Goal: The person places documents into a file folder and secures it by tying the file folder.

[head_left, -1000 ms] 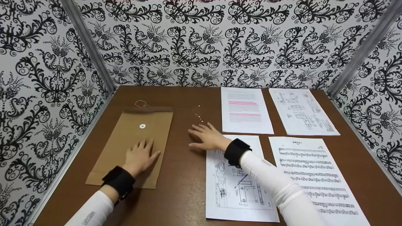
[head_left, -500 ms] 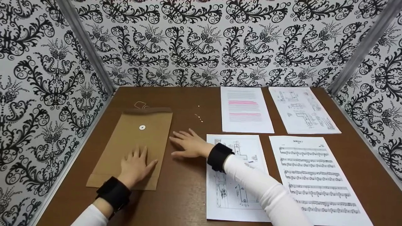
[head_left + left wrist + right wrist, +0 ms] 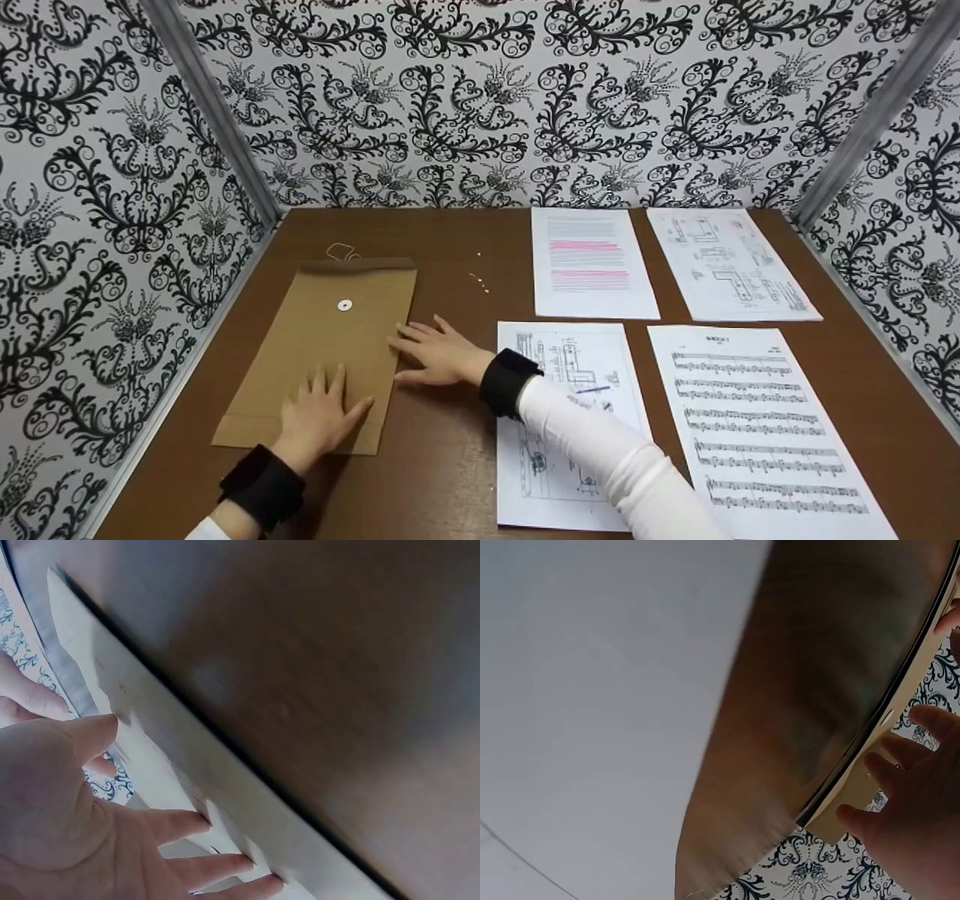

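Head view shows my left fingers (image 3: 328, 379) spread flat and a little apart on the near end of the brown envelope (image 3: 330, 330), pressing it to the tabletop (image 3: 450, 240); my left hand (image 3: 319, 420) grips nothing. My right fingers (image 3: 412, 334) are straight and fanned as well, their tips at the envelope's right long edge, touching it or just beside it, and my right hand (image 3: 439, 354) rests palm-down on the bare wood next to it. The right wrist view shows those fingertips at the paper's edge with nothing pinched.

I judge the envelope light, thin and fairly stiff, lying so flat that it gives no lip to catch; it would slide readily on the smooth wood and crease if bent hard. The right long edge, or the flap (image 3: 360, 264) at the far end with its white button (image 3: 344, 304), looks the best place to take hold.

Farther out, a loose string (image 3: 341, 251) lies beyond the flap. To my right lie four sheets: a drawing sheet (image 3: 559, 352) under my forearm, sheet music (image 3: 757, 420), a text page with pink marking (image 3: 592, 262) and another drawing (image 3: 727, 262).
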A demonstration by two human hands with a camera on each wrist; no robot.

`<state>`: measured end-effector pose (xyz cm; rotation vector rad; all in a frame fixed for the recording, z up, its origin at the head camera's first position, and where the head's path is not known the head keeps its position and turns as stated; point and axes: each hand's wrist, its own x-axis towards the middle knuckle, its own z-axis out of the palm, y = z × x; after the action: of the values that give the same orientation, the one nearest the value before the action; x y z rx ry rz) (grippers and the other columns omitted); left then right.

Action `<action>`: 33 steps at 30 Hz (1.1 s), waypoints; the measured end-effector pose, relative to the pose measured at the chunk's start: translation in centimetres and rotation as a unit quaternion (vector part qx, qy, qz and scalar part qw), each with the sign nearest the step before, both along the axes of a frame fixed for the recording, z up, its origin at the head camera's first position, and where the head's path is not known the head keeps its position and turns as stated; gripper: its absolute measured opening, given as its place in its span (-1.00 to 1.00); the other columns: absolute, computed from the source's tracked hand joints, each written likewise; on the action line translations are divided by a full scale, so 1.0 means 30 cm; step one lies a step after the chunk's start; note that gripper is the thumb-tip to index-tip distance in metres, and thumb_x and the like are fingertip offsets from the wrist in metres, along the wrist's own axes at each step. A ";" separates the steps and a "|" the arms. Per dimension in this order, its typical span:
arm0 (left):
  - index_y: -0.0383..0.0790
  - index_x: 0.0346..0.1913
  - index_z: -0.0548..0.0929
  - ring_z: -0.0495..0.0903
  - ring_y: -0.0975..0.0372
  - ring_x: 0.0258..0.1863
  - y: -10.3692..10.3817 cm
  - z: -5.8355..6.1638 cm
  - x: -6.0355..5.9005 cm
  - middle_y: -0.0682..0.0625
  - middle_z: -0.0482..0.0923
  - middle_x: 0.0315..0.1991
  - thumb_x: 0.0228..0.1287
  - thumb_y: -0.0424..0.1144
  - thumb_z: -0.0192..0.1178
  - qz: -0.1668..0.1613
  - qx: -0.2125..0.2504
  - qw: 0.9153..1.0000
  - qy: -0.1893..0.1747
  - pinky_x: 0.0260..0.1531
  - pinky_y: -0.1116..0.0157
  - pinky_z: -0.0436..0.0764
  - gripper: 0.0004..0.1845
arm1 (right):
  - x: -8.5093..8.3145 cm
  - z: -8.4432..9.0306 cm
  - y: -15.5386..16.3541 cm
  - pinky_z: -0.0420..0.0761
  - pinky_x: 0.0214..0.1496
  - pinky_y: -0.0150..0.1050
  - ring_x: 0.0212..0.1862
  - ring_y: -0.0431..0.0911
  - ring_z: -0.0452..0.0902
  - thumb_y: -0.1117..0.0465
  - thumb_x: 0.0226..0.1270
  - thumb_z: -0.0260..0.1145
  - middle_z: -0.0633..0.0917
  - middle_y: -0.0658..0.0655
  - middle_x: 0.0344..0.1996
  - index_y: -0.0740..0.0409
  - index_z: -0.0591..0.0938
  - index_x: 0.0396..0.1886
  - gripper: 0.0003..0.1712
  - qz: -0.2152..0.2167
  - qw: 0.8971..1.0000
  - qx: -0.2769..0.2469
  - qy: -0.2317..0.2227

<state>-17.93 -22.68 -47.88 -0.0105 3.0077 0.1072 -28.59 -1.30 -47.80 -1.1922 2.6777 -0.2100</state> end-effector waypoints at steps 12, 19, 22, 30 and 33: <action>-0.33 0.57 0.21 0.16 -0.41 0.51 -0.011 -0.023 0.034 -0.52 0.11 0.54 0.49 0.29 -0.01 0.003 0.027 1.000 -0.017 0.25 -0.41 0.41 -0.12 | -0.002 -0.015 -0.025 -0.08 0.73 0.14 0.70 -0.08 0.00 -0.33 0.56 0.00 0.09 0.02 0.68 -0.19 0.13 0.66 -0.19 0.005 1.000 0.005 0.000; -0.29 0.58 0.19 0.12 -0.42 0.53 -0.019 -0.019 0.040 -0.52 0.05 0.56 0.48 0.31 -0.02 0.002 0.035 0.999 -0.030 0.24 -0.43 0.41 -0.11 | -0.010 -0.028 -0.043 -0.05 0.72 0.15 0.69 -0.09 0.02 -0.33 0.56 0.00 0.11 0.03 0.68 -0.17 0.18 0.65 -0.21 0.004 1.000 0.002 0.004; -0.28 0.59 0.18 0.12 -0.42 0.53 -0.022 -0.017 0.045 -0.52 0.03 0.57 0.47 0.32 -0.02 0.005 0.034 0.999 -0.034 0.22 -0.42 0.44 -0.10 | -0.009 -0.031 -0.049 -0.07 0.73 0.14 0.70 -0.10 -0.02 -0.32 0.56 0.01 0.09 0.03 0.68 -0.17 0.18 0.64 -0.22 0.005 1.000 0.005 0.000; -0.28 0.59 0.18 0.14 -0.44 0.51 -0.024 -0.016 0.058 -0.53 0.02 0.57 0.47 0.32 -0.01 0.005 0.033 0.999 -0.037 0.15 -0.42 0.49 -0.10 | 0.009 -0.020 -0.058 0.01 0.71 0.13 0.70 -0.12 0.00 -0.32 0.55 0.04 0.10 0.03 0.68 -0.18 0.22 0.63 -0.23 0.004 0.999 0.040 0.024; -0.27 0.59 0.18 0.13 -0.44 0.51 -0.023 -0.010 0.059 -0.53 0.02 0.57 0.46 0.31 0.01 0.004 0.037 0.999 -0.037 0.17 -0.43 0.47 -0.10 | 0.013 -0.010 -0.059 0.00 0.72 0.12 0.70 -0.13 -0.01 -0.32 0.55 0.04 0.09 0.02 0.68 -0.19 0.22 0.63 -0.23 0.001 0.998 0.054 0.026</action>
<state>-16.17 -23.37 -48.18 -0.0192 2.9281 0.2136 -28.21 -3.07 -48.10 -1.1827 2.6934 -0.0346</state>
